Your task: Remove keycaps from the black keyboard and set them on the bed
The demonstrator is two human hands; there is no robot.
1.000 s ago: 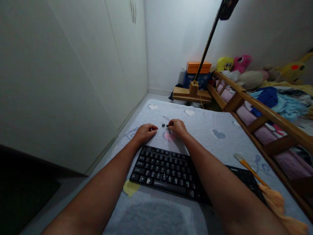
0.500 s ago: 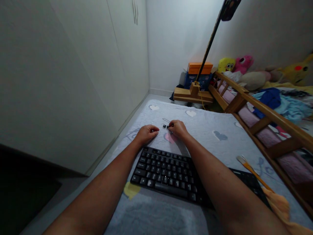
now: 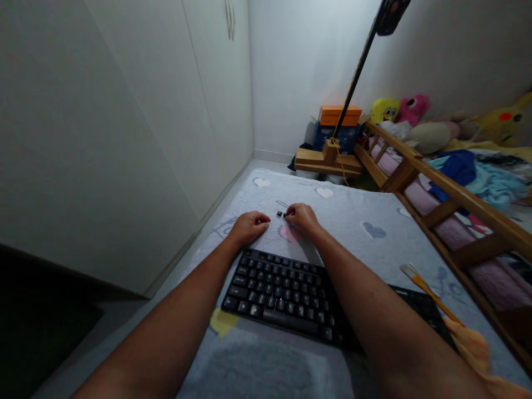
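Note:
A black keyboard (image 3: 282,293) lies on the patterned bedspread (image 3: 266,366), partly covered by my right forearm. Beyond its back edge, my right hand (image 3: 302,218) is closed in a pinch beside some small black pieces (image 3: 279,214); what its fingertips hold is too small to name. A thin wire loop (image 3: 282,204) lies just behind these pieces. My left hand (image 3: 249,226) rests on the bedspread left of them, fingers curled and thumb near the fingertips. Nothing can be made out between those fingers.
On the right lie a brush (image 3: 424,285) with an orange handle and an orange cloth (image 3: 471,346). A wooden bed rail (image 3: 453,188) runs along the right side. A pole on a wooden base (image 3: 328,159) stands behind the bedspread, and a white cabinet (image 3: 158,111) at left.

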